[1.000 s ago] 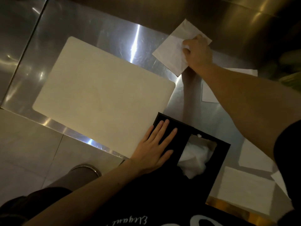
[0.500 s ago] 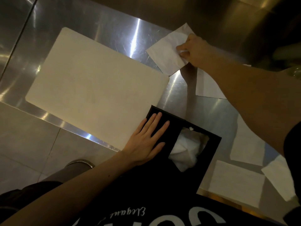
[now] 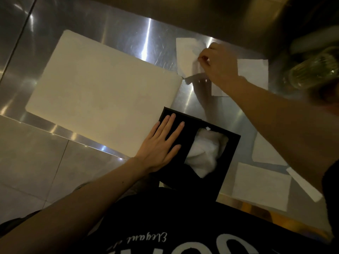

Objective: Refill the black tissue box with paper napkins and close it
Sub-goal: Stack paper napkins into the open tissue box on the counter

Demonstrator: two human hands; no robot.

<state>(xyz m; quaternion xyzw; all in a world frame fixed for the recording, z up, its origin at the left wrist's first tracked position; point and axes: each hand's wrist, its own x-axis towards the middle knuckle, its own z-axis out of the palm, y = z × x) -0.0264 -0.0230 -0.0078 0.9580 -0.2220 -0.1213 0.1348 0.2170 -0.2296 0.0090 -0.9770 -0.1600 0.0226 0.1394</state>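
Observation:
The black tissue box (image 3: 220, 173) stands at the near edge of the steel counter, its top opening showing crumpled white napkins (image 3: 205, 153). My left hand (image 3: 161, 143) lies flat on the box's left side, fingers straight. Farther back, my right hand (image 3: 218, 68) pinches a white paper napkin (image 3: 187, 57) that hangs lifted off the counter. Another napkin (image 3: 255, 72) lies flat behind that hand. Several more napkins (image 3: 262, 184) lie to the right of the box.
A large pale cutting board (image 3: 102, 85) covers the counter (image 3: 128, 28) left of the box. A bottle with yellowish contents (image 3: 311, 70) lies at the far right. Floor tiles (image 3: 36, 162) show below the counter's front edge.
My right hand has lifted the napkin off the counter and drawn it nearer, and it now hangs upright from my fingertips. My left hand has stayed flat on the box.

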